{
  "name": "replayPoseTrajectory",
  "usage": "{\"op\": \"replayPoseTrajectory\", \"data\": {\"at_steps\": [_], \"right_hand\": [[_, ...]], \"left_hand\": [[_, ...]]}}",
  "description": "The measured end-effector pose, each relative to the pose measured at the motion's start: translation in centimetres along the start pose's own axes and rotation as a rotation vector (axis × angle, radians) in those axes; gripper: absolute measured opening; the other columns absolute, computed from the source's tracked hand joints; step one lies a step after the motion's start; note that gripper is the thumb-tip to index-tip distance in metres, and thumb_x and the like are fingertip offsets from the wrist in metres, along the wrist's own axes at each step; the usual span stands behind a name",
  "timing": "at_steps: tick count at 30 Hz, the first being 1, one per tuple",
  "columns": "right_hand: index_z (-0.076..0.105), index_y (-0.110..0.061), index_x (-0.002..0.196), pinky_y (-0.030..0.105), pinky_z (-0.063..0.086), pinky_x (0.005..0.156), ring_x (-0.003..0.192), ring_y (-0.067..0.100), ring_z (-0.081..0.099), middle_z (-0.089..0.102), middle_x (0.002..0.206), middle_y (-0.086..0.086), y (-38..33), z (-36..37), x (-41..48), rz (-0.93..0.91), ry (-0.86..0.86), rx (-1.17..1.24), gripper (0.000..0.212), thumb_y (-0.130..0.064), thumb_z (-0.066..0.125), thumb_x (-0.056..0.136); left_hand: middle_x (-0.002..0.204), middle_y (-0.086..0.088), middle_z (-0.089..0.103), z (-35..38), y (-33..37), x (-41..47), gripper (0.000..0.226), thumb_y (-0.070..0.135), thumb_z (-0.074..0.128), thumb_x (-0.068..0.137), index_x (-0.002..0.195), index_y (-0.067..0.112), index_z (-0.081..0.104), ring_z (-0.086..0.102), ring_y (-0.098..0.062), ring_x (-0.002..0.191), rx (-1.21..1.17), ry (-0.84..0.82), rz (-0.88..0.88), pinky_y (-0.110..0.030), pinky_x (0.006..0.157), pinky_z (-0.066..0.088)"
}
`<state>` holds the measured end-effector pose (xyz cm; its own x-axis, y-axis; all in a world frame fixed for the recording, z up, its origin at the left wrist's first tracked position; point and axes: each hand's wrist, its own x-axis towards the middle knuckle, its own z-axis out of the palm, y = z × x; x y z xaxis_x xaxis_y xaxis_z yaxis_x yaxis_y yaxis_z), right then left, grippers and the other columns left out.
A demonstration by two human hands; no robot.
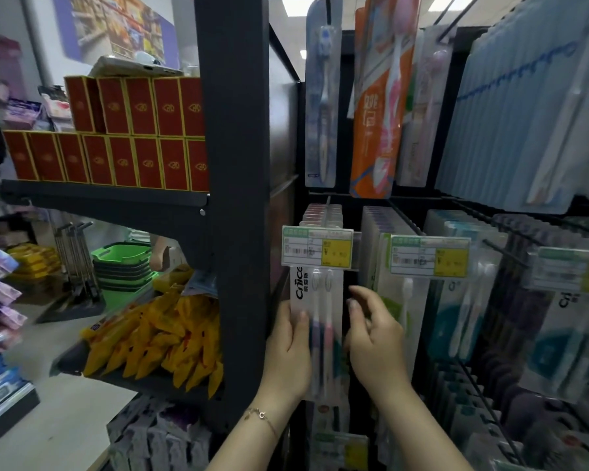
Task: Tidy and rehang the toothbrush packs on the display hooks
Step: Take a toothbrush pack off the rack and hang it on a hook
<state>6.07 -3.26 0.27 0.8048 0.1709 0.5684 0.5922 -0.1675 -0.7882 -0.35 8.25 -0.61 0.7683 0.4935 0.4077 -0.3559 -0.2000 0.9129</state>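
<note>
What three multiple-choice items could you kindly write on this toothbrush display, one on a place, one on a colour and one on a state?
1. Where is the leftmost price tag relative to the Cnice pack?
A) directly above it B) below it C) far to its right

2. What colour are the stacked boxes at upper left?
A) green B) blue C) red

3. What is the left hand doing?
A) hanging idle B) gripping the Cnice pack C) pointing upward

Answers:
1 A, the tag covers the pack's top edge.
2 C, the boxes are red with gold edging.
3 B, its fingers lie over the pack's left edge.
</note>
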Motion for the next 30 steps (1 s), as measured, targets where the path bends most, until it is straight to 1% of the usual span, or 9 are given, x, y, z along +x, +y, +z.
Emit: {"op": "replayPoseTrajectory", "data": {"at_steps": [3, 5, 7, 10, 12, 15, 21, 26, 30], "right_hand": [[0.058, -0.024, 0.128, 0.034, 0.055, 0.091, 0.103, 0.010, 0.065, 0.066, 0.115, -0.006, 0.6, 0.4, 1.7, 0.087, -0.070, 0.038, 0.029, -0.023, 0.053, 0.099], [0.060, -0.026, 0.123, 0.039, 0.057, 0.090, 0.102, 0.010, 0.067, 0.069, 0.112, -0.007, 0.4, 0.9, 2.5, 0.148, -0.150, 0.117, 0.027, -0.022, 0.057, 0.097], [0.064, -0.026, 0.112, 0.037, 0.058, 0.087, 0.098, 0.011, 0.069, 0.072, 0.105, -0.006, 0.0, 1.2, 3.0, 0.187, -0.187, 0.197, 0.021, -0.016, 0.061, 0.094], [0.066, -0.026, 0.106, 0.031, 0.059, 0.081, 0.095, 0.013, 0.070, 0.073, 0.100, -0.005, -0.2, 1.5, 3.4, 0.226, -0.214, 0.262, 0.020, -0.012, 0.064, 0.091], [0.067, -0.026, 0.107, 0.034, 0.059, 0.084, 0.096, 0.012, 0.070, 0.074, 0.101, -0.005, 0.0, 1.6, 3.7, 0.233, -0.245, 0.269, 0.025, -0.009, 0.066, 0.090], [0.069, -0.028, 0.101, 0.036, 0.058, 0.086, 0.093, 0.006, 0.070, 0.075, 0.097, -0.008, 0.4, 1.8, 4.2, 0.213, -0.262, 0.244, 0.026, -0.006, 0.070, 0.086], [0.067, -0.029, 0.102, 0.041, 0.059, 0.084, 0.092, 0.005, 0.069, 0.073, 0.097, -0.008, 0.7, 2.1, 4.2, 0.180, -0.209, 0.223, 0.015, -0.018, 0.066, 0.092], [0.063, -0.035, 0.095, 0.047, 0.060, 0.073, 0.079, 0.011, 0.071, 0.073, 0.088, -0.005, 0.5, 1.8, 3.5, 0.124, -0.105, 0.199, 0.006, -0.030, 0.060, 0.096], [0.064, -0.042, 0.092, 0.047, 0.059, 0.069, 0.075, 0.015, 0.071, 0.072, 0.085, -0.002, 0.2, 1.5, 3.0, 0.060, -0.049, 0.153, 0.014, -0.031, 0.057, 0.097]], "left_hand": [[0.104, 0.012, 0.068, 0.3, -0.3, 0.1, 0.017, 0.025, 0.040, 0.108, 0.108, 0.022, 0.056, 0.065, -0.007, 0.102, 0.000, 0.024, -0.015, -0.036, 0.096, 0.053], [0.108, 0.008, 0.067, 0.5, -0.4, 0.1, 0.019, 0.034, 0.040, 0.107, 0.109, 0.025, 0.057, 0.064, -0.010, 0.107, -0.004, 0.042, -0.020, -0.040, 0.100, 0.051], [0.108, 0.010, 0.067, 0.6, -0.5, 0.3, 0.023, 0.040, 0.039, 0.102, 0.109, 0.027, 0.056, 0.064, -0.009, 0.108, 0.004, 0.057, -0.018, -0.039, 0.099, 0.051], [0.105, 0.019, 0.067, 0.7, -0.3, 0.4, 0.018, 0.029, 0.038, 0.108, 0.110, 0.027, 0.056, 0.064, -0.003, 0.104, 0.000, 0.079, -0.022, -0.030, 0.092, 0.050], [0.107, 0.020, 0.067, 0.7, -0.2, 0.4, 0.019, 0.024, 0.038, 0.108, 0.112, 0.027, 0.056, 0.064, -0.001, 0.105, -0.009, 0.086, -0.021, -0.026, 0.090, 0.048], [0.109, 0.019, 0.068, 0.6, -0.1, 0.3, 0.021, 0.024, 0.038, 0.108, 0.115, 0.027, 0.057, 0.064, -0.001, 0.107, -0.008, 0.094, -0.018, -0.025, 0.092, 0.049], [0.107, 0.020, 0.067, 1.0, 0.0, -0.1, 0.020, 0.024, 0.037, 0.108, 0.114, 0.025, 0.056, 0.064, -0.002, 0.106, 0.004, 0.089, -0.028, -0.027, 0.092, 0.049], [0.105, 0.012, 0.067, 1.0, 0.3, -0.4, 0.017, 0.026, 0.038, 0.107, 0.111, 0.026, 0.054, 0.064, 0.001, 0.100, 0.029, 0.110, -0.038, -0.023, 0.087, 0.048], [0.108, 0.010, 0.065, 1.0, 0.3, -0.6, 0.014, 0.029, 0.038, 0.107, 0.109, 0.031, 0.051, 0.063, 0.004, 0.097, 0.064, 0.129, -0.035, -0.021, 0.083, 0.048]]}}
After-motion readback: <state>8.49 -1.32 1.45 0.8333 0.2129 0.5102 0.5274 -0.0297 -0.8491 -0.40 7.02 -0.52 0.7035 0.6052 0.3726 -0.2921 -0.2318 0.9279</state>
